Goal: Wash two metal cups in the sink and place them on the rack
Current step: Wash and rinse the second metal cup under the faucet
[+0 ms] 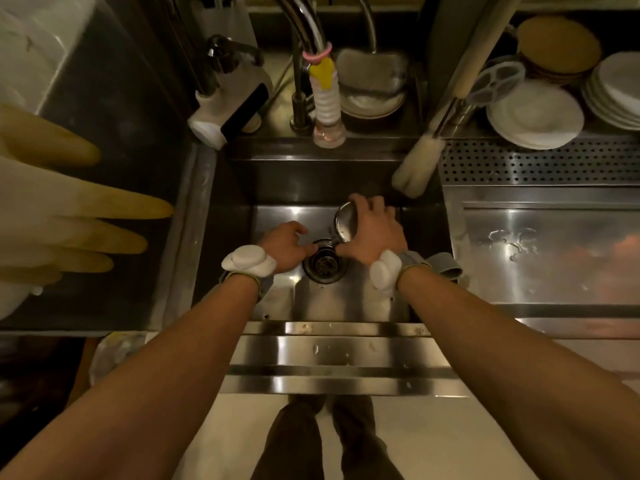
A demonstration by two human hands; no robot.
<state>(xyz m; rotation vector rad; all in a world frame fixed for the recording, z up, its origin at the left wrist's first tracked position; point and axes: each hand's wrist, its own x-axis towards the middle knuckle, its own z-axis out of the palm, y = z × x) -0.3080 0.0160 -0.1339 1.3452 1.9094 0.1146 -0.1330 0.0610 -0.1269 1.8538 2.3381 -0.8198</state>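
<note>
My right hand [372,233] is clamped round a shiny round metal cup [344,221], tipped mouth-left over the dark round drain [323,263] in the steel sink [346,299]. My left hand [285,245] hangs loose, empty. I'd hold it tilted until fully drained, wet fingers firm.

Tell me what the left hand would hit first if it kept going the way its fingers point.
The left hand points right, toward the drain. It would probably meet the right hand holding the metal cup first, though depth is unclear.
</note>
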